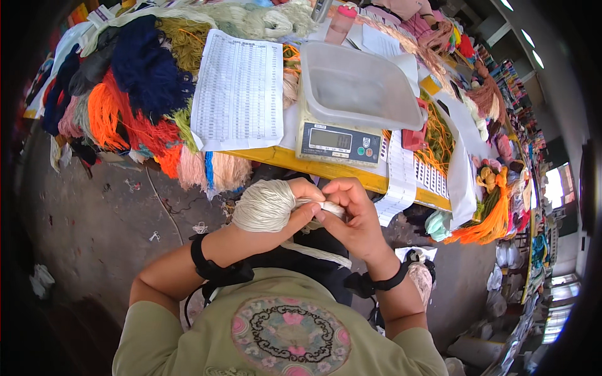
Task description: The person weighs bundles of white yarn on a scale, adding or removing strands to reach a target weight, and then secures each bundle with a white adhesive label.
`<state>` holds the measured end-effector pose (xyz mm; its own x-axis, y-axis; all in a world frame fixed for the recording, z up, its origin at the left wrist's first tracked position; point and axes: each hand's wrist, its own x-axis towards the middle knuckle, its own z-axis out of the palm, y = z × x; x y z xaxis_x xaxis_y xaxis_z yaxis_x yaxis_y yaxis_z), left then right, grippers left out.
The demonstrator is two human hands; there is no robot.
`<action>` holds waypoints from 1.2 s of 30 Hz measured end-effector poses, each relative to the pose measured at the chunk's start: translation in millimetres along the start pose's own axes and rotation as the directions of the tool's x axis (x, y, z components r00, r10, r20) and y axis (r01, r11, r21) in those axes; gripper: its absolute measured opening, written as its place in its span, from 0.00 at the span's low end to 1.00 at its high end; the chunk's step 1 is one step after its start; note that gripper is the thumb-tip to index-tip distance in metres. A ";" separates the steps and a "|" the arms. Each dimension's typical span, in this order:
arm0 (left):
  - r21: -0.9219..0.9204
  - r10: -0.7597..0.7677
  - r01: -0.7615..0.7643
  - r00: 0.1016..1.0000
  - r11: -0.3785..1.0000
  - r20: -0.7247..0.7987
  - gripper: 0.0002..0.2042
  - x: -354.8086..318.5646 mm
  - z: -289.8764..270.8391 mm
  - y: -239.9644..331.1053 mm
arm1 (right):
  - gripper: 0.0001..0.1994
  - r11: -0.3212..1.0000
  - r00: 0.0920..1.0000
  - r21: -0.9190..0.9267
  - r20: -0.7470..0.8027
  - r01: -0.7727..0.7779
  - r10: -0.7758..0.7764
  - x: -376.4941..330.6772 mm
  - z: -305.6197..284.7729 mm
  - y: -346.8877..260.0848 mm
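Observation:
A cream-white yarn skein [263, 205] is bunched in front of my body, its rounded loop end bulging to the left. My left hand [303, 215] is closed around its narrow part, with thumb and fingers meeting near a small white band [327, 206]. My right hand [356, 220] pinches the skein at that same spot, fingers curled over it. Whether the band is paper or thread is too small to tell. Below the hands, a pale strand of yarn [318, 254] lies across my lap.
Ahead, a yellow-edged table [282, 158] holds a digital scale [338, 145] with a translucent plastic tub [367, 116] on it. Printed sheets [241, 91] lie left of it, a red device [415, 128] right. Coloured yarn hanks [147, 69] hang over the edge.

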<state>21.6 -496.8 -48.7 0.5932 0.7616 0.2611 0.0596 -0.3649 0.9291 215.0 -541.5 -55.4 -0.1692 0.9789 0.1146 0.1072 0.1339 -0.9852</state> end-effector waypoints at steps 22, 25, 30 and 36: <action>0.043 -0.534 0.621 0.706 0.783 -0.466 0.20 -111.8 -207.5 -2.2 | 0.16 0.289 0.924 -0.944 0.247 0.161 0.291 -123.2 -143.4 69.5; -0.037 -0.342 0.344 0.907 0.938 -0.245 0.38 -71.5 -143.4 17.2 | 0.15 0.781 0.973 -0.599 0.225 0.174 -0.044 -39.2 -57.5 22.1; -0.294 -0.081 0.141 0.975 0.945 0.206 0.63 -12.7 -91.9 49.9 | 0.17 0.990 0.947 0.082 0.291 0.116 -0.136 36.0 45.5 -41.8; -0.311 -0.004 0.100 0.956 0.945 0.294 0.53 -21.1 -118.3 33.7 | 0.07 0.991 0.945 0.125 0.318 0.040 -0.078 55.6 62.1 -42.7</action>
<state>-84.0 -461.9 8.1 0.8029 0.5717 0.1689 -0.1343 -0.1024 0.9856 140.2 -502.5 -14.8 -0.4801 0.8652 0.1449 -0.0227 0.1529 -0.9880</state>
